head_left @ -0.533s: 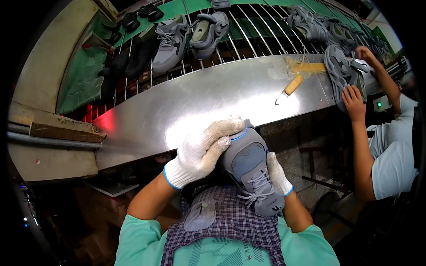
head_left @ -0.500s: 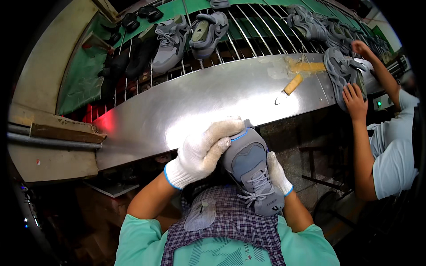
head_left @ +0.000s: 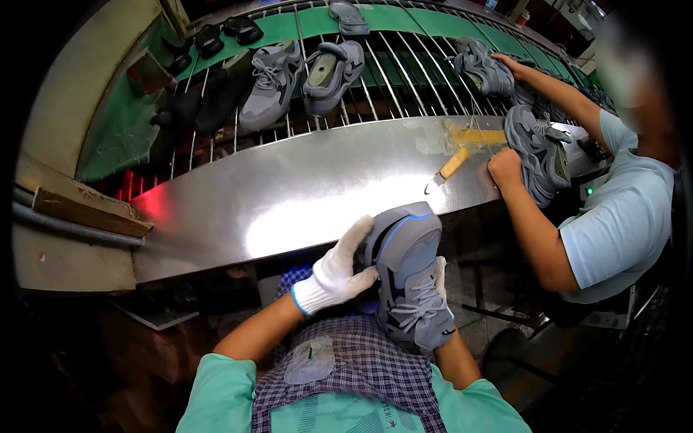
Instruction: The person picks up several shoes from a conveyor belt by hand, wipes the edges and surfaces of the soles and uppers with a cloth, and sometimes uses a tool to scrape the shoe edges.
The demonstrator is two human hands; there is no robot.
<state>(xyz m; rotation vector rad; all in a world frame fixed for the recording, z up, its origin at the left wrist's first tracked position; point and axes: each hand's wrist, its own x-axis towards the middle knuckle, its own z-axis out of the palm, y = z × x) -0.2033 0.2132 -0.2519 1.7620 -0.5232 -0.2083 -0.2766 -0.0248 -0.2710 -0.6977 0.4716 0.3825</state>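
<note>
A grey lace-up sneaker stands toe up in front of my chest, its laces facing me. A thin blue line runs across its toe. My left hand, in a white knit glove, grips its left side, fingers and thumb against the sole edge. On the shoe's other side is my right hand, also gloved; the sneaker hides most of it, and only a strip of glove shows as it supports the shoe. A hooked knife with a yellow handle lies on the metal bench beyond.
The shiny metal bench curves across in front of me. Behind it, a rod rack carries grey sneakers and black shoes. At right a co-worker's arm rests near another grey sneaker; their other hand touches shoes on the rack.
The sneaker has turned, showing more of its toe edge and blue line. My left hand has slid from the toe to its side. The co-worker's hand has reached to the rack.
</note>
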